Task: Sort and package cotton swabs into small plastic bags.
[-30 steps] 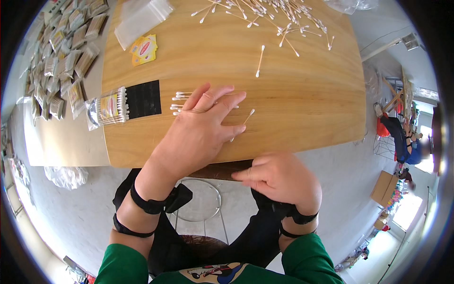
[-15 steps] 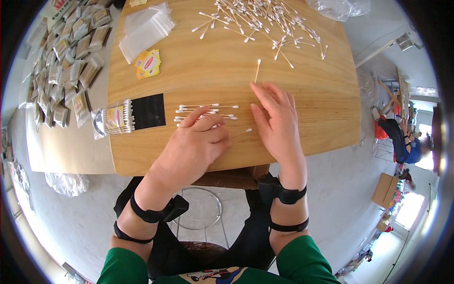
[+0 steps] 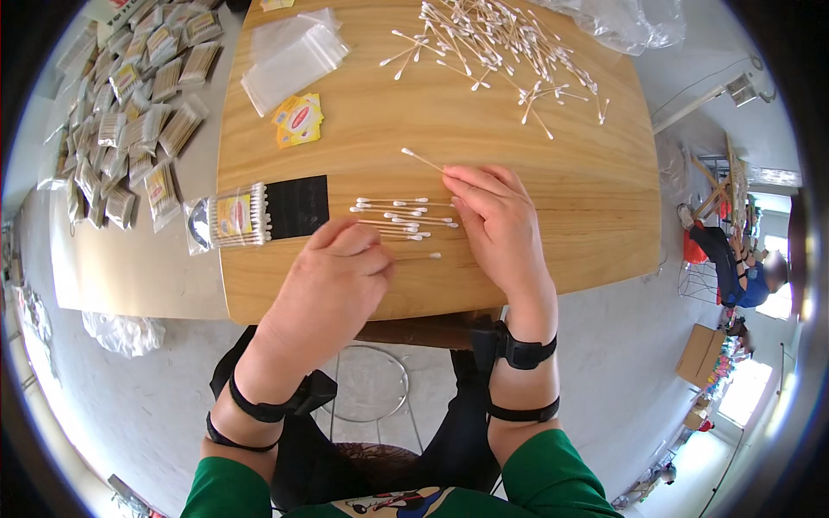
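My right hand (image 3: 496,211) has a cotton swab (image 3: 425,161) pinched between thumb and fingertips, its white tip pointing up and left above the wood. Closed with its fingers curled, my left hand (image 3: 332,281) grips another swab (image 3: 419,256), whose white tip sticks out to the right; the rest is hidden by the fingers. Between and just beyond the hands, several loose swabs (image 3: 401,218) lie roughly side by side on the table, some ends covered by my left fingers. To their left is a clear bag (image 3: 200,226) filled with swabs and a yellow label, beside a black strip (image 3: 297,207).
A heap of swabs (image 3: 505,43) spreads over the far side of the wooden table (image 3: 587,190). Empty clear bags (image 3: 294,69) and yellow cards (image 3: 300,119) lie far left. Many filled swab packs (image 3: 129,112) cover the left surface. A person (image 3: 751,281) sits at far right.
The swab in my right hand has swung from pointing away to pointing left. My left hand has drawn left and nearer with its swab, uncovering more of the loose row.
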Available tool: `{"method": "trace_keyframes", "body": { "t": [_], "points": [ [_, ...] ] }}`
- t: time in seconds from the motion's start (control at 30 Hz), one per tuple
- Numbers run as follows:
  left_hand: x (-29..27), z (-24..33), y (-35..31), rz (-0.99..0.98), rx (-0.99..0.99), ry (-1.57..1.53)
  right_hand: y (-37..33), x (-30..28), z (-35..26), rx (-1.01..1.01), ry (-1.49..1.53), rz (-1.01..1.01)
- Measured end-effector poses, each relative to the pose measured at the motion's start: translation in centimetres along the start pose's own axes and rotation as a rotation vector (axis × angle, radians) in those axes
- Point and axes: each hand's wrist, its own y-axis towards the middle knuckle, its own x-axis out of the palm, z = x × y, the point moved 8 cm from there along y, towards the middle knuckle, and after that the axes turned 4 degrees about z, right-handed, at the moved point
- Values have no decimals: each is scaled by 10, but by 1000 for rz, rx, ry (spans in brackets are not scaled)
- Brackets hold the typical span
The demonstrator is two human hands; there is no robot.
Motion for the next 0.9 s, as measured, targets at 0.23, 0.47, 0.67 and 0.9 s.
{"method": "trace_keyframes", "body": {
  "t": [0.23, 0.47, 0.67, 0.9],
  "points": [
    [-11, -17, -2, 112, -52, -48, 5, 12, -8, -17, 107, -37],
    [0, -51, 9, 447, -254, -360, 9, 21, -16, 48, 257, 24],
    [16, -59, 10, 336, -268, -385, 6, 24, -11, 216, 413, -19],
    [23, -65, -5, 437, -513, -981, -10, 27, -6, 383, 666, 121]
  ]
}}
